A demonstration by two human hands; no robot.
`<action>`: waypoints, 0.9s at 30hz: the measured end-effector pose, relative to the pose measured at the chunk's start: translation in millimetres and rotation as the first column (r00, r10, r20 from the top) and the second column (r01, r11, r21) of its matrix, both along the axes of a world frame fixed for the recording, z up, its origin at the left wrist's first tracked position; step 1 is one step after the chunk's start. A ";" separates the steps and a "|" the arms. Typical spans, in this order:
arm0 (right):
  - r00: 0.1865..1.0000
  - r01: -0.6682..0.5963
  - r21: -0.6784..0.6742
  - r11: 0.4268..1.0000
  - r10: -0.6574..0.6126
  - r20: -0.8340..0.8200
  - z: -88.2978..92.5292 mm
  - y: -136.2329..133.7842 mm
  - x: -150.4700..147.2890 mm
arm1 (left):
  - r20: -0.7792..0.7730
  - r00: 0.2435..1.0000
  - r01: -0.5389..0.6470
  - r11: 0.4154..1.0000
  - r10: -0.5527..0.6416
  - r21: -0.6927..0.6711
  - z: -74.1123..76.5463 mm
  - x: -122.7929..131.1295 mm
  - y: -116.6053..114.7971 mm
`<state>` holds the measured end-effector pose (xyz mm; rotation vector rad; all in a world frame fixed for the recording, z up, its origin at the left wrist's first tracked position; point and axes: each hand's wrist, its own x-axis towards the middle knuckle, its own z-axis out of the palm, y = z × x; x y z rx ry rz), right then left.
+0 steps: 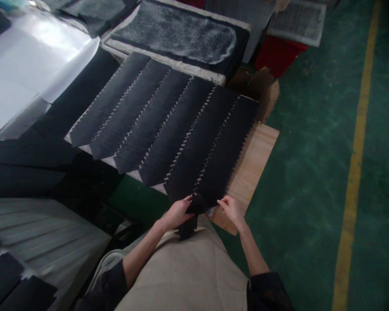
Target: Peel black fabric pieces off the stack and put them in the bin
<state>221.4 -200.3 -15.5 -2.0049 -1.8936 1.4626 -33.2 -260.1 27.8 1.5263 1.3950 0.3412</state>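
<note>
Several long black strips (pixel 168 125) with zigzag edges and pointed near ends lie side by side on a board, pale gaps showing between them. Over the near end of the rightmost strips, my left hand (pixel 179 212) is closed around a crumpled black scrap (pixel 188 224), part of which hangs down against my apron (pixel 188 268). My right hand (pixel 231 209) is at the near right corner of the rightmost strip (pixel 228 147), thumb and forefinger pinched together at its edge. Whatever lies between those fingertips is too small to make out.
A plywood board (pixel 257 151) juts out beneath the strips on the right. Behind them stands a tray (pixel 181 34) with dark fuzzy material. White sheets (pixel 29 65) lie at the left, a red bin (pixel 278 54) stands at the back, and a yellow line (pixel 356 142) crosses the green floor.
</note>
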 end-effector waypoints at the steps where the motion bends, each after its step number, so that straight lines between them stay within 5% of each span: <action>1: 1.000 -0.002 0.000 1.000 0.002 0.005 0.0 0.3 -0.2 | -0.004 1.000 -0.005 1.000 0.005 -0.003 -0.5 -0.1 -0.2; 15: 0.993 0.038 0.140 0.989 -0.053 0.106 19.6 0.4 -5.1 | 0.102 0.980 -0.159 0.983 0.168 -0.091 0.3 -4.1 4.4; 21: 0.993 0.103 0.193 0.976 -0.091 -0.069 47.0 -11.0 -17.1 | 0.239 0.937 -0.204 0.955 0.254 -0.213 3.3 -11.4 -8.4; 27: 0.925 0.051 0.005 0.999 -0.046 -0.378 45.5 -10.0 -47.3 | 0.326 0.906 -0.179 0.942 0.271 -0.285 10.5 -3.7 -13.7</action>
